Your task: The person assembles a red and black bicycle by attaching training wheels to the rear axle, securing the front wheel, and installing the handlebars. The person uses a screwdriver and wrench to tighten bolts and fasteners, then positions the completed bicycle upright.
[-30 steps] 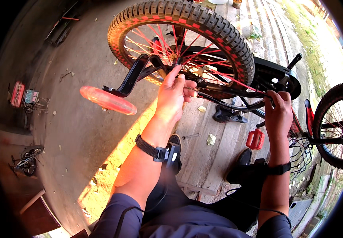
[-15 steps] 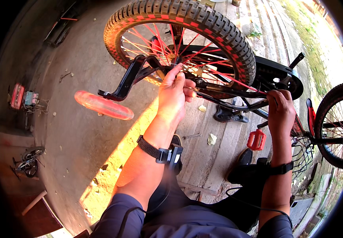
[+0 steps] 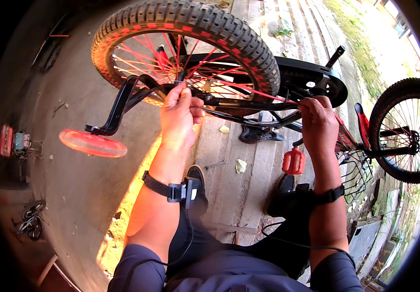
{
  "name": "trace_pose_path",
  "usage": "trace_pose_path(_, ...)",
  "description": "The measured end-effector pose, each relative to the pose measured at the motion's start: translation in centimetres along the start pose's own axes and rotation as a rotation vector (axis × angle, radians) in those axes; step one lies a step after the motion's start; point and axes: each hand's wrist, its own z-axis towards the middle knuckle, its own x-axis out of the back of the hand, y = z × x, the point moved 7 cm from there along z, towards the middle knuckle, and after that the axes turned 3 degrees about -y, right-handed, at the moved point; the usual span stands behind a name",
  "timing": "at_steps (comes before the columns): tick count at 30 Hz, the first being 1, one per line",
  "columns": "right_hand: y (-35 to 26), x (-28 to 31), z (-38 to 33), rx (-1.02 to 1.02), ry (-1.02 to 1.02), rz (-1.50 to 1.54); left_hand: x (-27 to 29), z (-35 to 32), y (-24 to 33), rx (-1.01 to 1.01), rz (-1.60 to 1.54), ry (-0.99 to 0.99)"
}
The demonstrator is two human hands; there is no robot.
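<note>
Right hand (image 3: 319, 119) pinched shut on red cable (image 3: 258, 92), which runs leftward toward left hand (image 3: 178, 114). Left fingers curled by wheel hub (image 3: 181, 75); grip unclear. Cable likely light, springy, kink-prone; pinch near ends.

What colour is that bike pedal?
The bike pedal is red; it shows best in the head view.

Smooth grey concrete floor (image 3: 69, 185) spreads away to the left, dim toward its far edge; a strip of yellow sunlight (image 3: 110, 246) cuts along it, beside worn grey paving (image 3: 224, 197); I see at least 2 pale leaves (image 3: 240, 166) lying there; on the right, a green verge (image 3: 351, 34) runs into white glare.
</note>
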Motion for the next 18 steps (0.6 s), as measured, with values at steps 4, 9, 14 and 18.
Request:
trace_pose_path(4,-0.02,-0.1,0.02,-0.008,-0.018,-0.032,0.0,-0.33,0.28,-0.011,0.03,0.007)
trace_pose_path(9,0.17,-0.19,-0.21,-0.046,-0.01,-0.063,-0.34,-0.58,0.37,-0.013,0.035,-0.01)
trace_pose_path(14,0.06,-0.09,0.02,-0.037,-0.05,0.001,-0.18,-0.67,0.52,-0.002,0.036,0.003)
trace_pose_path(18,-0.3,0.11,-0.23,-0.014,0.028,0.024,0.02,-0.64,0.37,-0.014,0.03,-0.02)
